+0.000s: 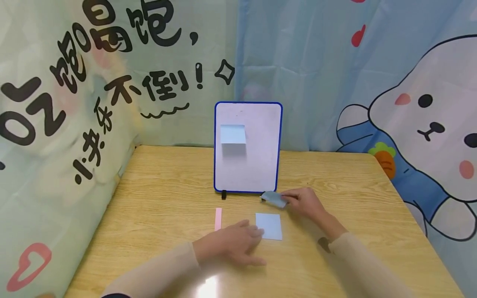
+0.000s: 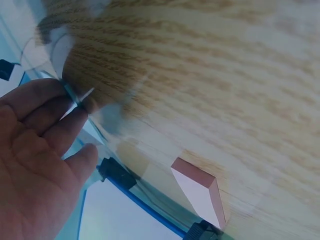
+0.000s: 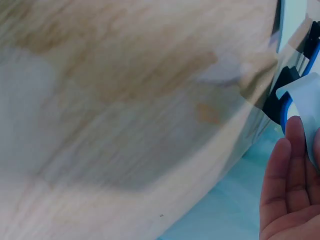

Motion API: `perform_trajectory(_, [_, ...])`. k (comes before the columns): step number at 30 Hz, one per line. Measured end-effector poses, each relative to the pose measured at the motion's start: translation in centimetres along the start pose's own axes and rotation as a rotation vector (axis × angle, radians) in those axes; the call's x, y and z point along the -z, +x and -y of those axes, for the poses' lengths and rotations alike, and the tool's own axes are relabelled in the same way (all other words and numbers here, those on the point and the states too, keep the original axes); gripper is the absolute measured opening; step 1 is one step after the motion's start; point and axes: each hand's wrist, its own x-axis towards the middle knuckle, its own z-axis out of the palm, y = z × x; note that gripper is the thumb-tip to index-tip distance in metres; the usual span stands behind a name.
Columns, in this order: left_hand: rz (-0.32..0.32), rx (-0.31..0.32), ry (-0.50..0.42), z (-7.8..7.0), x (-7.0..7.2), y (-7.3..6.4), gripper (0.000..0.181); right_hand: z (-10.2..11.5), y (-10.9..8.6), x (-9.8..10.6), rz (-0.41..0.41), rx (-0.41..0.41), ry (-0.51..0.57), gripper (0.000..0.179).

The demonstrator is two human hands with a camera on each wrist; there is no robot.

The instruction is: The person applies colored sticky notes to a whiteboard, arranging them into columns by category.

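My right hand (image 1: 303,203) pinches a curled light-blue sticky note (image 1: 273,199) by its right side, just in front of the whiteboard's foot. The right wrist view catches this note (image 3: 306,100) against the fingers (image 3: 295,175). On the table lies a square light-blue sticky note pad (image 1: 271,227). My left hand (image 1: 238,242) reaches to the pad's left edge with its fingers spread and fairly straight. Another light-blue note (image 1: 233,134) is stuck to the upper part of the blue-framed whiteboard (image 1: 257,165), its lower edge lifting away.
A narrow pink sticky strip pad (image 1: 218,218) lies left of the blue pad, partly behind my left hand. The whiteboard stands upright on black feet (image 1: 224,195) near the back of the wooden table (image 1: 167,186). Printed curtains (image 1: 298,82) hang behind and at the sides.
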Motion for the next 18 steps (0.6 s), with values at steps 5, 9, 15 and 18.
perform_trajectory(5, [0.013,0.002,0.001,0.09,0.07,0.21,0.086,0.76,-0.33,0.56,0.034,0.041,0.031,0.017])
perform_trajectory(9, [0.028,0.018,0.011,0.22,0.08,0.53,0.083,0.83,-0.52,0.59,0.051,0.081,0.000,0.020])
perform_trajectory(15, [0.023,0.032,0.026,0.00,0.52,0.32,0.077,0.81,-0.84,0.89,0.070,0.127,-0.081,0.023])
perform_trajectory(18, [0.021,0.046,0.014,-0.14,0.76,0.12,0.077,0.70,-0.93,1.11,0.063,0.139,-0.108,0.024])
